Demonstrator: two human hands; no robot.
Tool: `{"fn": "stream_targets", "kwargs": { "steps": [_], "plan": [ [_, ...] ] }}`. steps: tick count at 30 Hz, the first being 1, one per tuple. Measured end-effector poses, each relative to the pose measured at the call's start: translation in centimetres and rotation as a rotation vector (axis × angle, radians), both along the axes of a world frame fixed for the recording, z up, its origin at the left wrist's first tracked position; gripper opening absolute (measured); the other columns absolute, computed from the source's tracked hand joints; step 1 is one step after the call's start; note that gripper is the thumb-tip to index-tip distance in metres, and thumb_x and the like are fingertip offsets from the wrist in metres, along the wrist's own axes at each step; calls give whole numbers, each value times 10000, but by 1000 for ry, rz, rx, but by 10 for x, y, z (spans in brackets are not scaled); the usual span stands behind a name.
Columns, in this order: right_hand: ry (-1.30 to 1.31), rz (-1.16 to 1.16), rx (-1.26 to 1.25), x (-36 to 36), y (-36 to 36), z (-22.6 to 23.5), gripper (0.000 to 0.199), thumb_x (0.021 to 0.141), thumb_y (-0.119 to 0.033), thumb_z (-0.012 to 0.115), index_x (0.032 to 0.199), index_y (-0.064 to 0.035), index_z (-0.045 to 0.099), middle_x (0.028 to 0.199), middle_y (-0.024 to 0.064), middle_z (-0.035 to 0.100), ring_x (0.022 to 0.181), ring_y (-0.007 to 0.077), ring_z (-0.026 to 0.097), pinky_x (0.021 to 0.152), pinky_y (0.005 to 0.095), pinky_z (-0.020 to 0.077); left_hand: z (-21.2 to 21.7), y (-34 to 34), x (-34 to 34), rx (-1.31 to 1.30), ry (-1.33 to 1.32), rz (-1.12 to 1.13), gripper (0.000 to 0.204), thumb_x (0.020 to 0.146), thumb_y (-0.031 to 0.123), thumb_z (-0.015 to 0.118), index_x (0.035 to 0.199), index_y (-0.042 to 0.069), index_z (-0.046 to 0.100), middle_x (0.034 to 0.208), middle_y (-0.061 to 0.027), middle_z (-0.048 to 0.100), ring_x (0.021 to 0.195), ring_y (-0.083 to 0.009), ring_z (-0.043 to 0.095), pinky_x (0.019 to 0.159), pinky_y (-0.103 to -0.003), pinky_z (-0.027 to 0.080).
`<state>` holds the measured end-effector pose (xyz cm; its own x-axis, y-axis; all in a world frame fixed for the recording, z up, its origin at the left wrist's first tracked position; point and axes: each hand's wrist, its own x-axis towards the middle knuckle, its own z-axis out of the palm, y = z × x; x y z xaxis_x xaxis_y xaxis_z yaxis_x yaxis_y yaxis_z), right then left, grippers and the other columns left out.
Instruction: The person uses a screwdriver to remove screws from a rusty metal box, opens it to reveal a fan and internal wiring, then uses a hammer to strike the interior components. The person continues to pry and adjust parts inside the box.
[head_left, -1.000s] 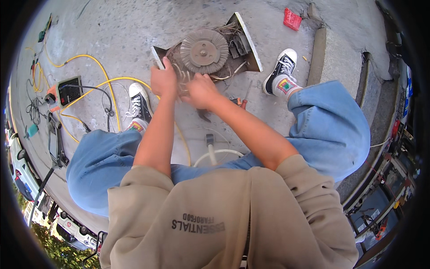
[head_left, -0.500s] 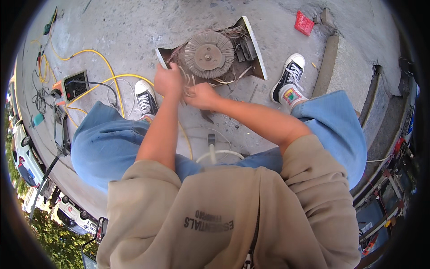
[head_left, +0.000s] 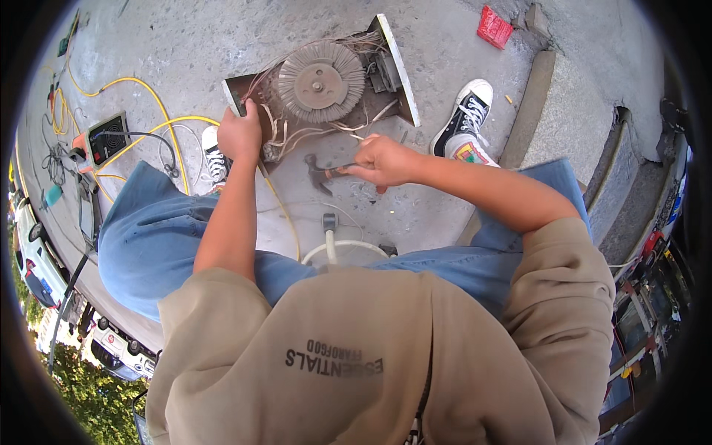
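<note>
A rusty metal housing with upright end plates lies on the ground between my feet, holding a round, finned motor-like part. My left hand is closed on its left end plate, beside several loose wires. To the right, my right hand is closed, its fingers pinching a pale wire that runs out from the housing's near side. A hammer lies on the ground below, its handle partly hidden by my right hand.
An orange-and-black machine stands at left, among yellow hoses and dark cables. A red packet lies at far right near a concrete step. A pale ring-shaped object with an upright stem is between my knees.
My right hand has moved right, away from my left hand, drawing a wire out with it. My left hand has stayed at the left end plate. More of the hammer shows.
</note>
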<state>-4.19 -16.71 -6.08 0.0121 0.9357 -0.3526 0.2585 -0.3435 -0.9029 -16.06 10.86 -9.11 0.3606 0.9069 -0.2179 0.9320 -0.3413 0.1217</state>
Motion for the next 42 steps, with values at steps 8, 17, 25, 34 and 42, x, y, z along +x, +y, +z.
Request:
{"fn": "stream_targets", "kwargs": {
  "steps": [8,17,25,34,42],
  "plan": [
    [-221,-76,238,-52,83,-15,225,834,-44,573,1039,48,581,1169,204,557,1086,392,574,922,474,491,-2,-3,7,13,32,20,483,855,490,552,1013,60,705,948,-226,708,902,-420,678,775,-510,533],
    [-273,-28,-116,-75,112,-1,432,741,-11,621,1161,72,567,1248,248,551,1108,392,595,905,443,524,-4,-2,2,13,-20,13,405,847,439,569,944,68,698,884,-202,713,846,-410,684,741,-506,537],
    [-507,-30,-274,-96,122,-17,211,798,-210,629,831,-32,737,897,176,718,880,331,700,795,422,561,3,-7,8,-1,7,45,382,832,429,602,939,77,704,876,-193,717,834,-399,691,733,-500,541],
    [-446,-79,-188,-88,113,-30,399,891,-432,592,803,-72,740,822,162,712,831,358,691,772,453,554,-3,-9,11,12,-8,42,356,821,398,629,946,72,699,890,-188,719,852,-399,691,753,-499,540],
    [-383,-84,-119,-77,97,-25,374,902,-419,584,816,-87,733,810,162,701,813,369,676,764,465,543,2,-12,9,-25,33,44,358,831,386,624,989,74,702,928,-193,718,891,-390,692,773,-494,539]
  ]
}}
